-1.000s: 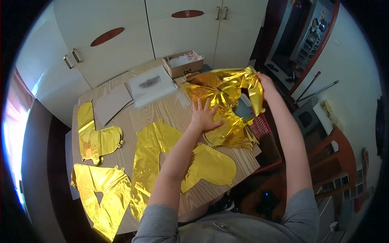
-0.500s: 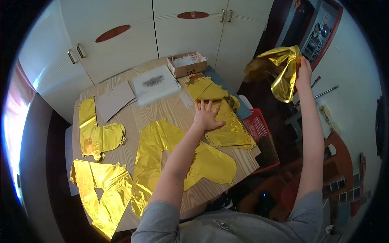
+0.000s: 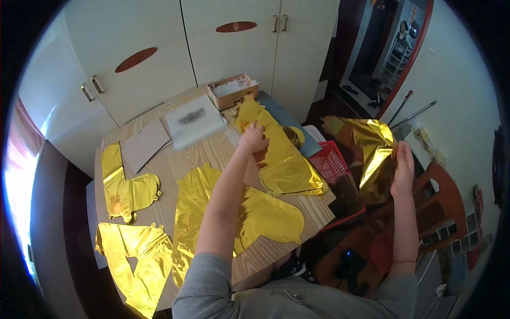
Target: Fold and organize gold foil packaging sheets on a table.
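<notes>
Over the deflated gold foil balloon [image 3: 289, 159] on the right side of the table, my left hand [image 3: 255, 140] rests with its fingers a little bent and apart. Off the table's right edge, my right hand [image 3: 404, 169] grips the edge of another shiny gold foil balloon [image 3: 369, 154], which hangs creased in the air. A large flat gold foil balloon [image 3: 271, 212] lies under my left forearm, which hides part of it. Further left are a gold balloon with a cut-out [image 3: 143, 266] and a gold L-shaped balloon [image 3: 125, 183].
At the back of the wooden table [image 3: 172, 159] stand a small open cardboard box [image 3: 232, 93], a clear plastic package [image 3: 195, 121] and grey card sheets [image 3: 145, 144]. A red plastic basket [image 3: 330, 162] sits beside the right edge. White cabinets [image 3: 143, 26] rise behind.
My right hand has come down with its balloon, which now hangs wider. My left hand has shifted up along the balloon on the table, its fingers less spread; that balloon's upper part lies flatter.
</notes>
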`<state>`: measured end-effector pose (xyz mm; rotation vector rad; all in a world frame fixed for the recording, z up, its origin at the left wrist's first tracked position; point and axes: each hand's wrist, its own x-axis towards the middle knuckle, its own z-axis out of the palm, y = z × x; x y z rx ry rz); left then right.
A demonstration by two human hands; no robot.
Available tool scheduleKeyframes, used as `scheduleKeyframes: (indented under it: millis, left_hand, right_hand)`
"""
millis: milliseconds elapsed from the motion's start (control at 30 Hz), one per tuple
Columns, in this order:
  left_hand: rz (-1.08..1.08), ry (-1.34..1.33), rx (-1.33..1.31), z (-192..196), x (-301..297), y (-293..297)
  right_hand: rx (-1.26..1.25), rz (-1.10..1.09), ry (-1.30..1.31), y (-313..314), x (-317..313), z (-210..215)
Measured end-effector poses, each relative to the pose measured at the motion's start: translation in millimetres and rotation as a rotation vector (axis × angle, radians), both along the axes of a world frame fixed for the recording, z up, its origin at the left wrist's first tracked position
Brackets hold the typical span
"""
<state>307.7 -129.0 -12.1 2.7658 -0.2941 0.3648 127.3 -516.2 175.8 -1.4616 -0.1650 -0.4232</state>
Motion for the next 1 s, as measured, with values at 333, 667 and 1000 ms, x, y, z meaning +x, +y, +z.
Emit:
scheduleKeyframes:
  millis: [333,667,1000]
  left_hand:
    - [0.456,0.124,-0.022,32,-41,64]
    - [0.488,0.263,-0.006,22,-54,72]
    - [0.398,0.130,-0.084,19,-75,69]
  right_hand:
    - [-0.140,0.062,0.019,-12,-50,-51]
    - [-0.199,0.137,-0.017,9,-52,-64]
    - [-0.554,0.098,-0.319,68,-18,-22]
